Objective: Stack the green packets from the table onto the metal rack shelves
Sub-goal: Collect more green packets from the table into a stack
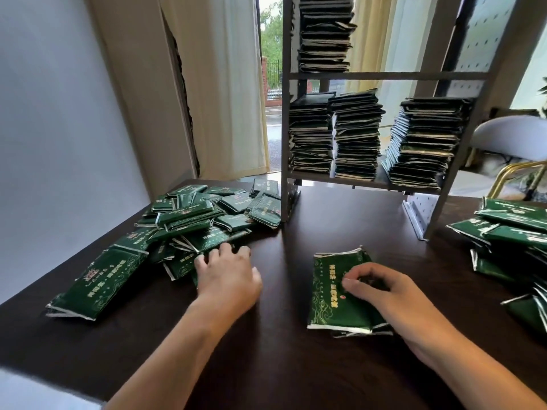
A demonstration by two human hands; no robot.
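Note:
A loose heap of green packets [189,223] covers the left side of the dark table [296,365]. My left hand [228,279] reaches into the heap's near edge, its fingers curled over a packet there. In front of me lies a small stack of green packets [328,300], and my right hand [381,291] rests on its right side with curled fingertips touching the top packet. The metal rack [384,75] stands at the back of the table, its shelves holding several tall piles of packets [356,134].
Another heap of green packets [515,232] sits at the table's right edge. A chair with a gold frame [515,173] stands behind the rack on the right. A white wall and curtains close off the left and back.

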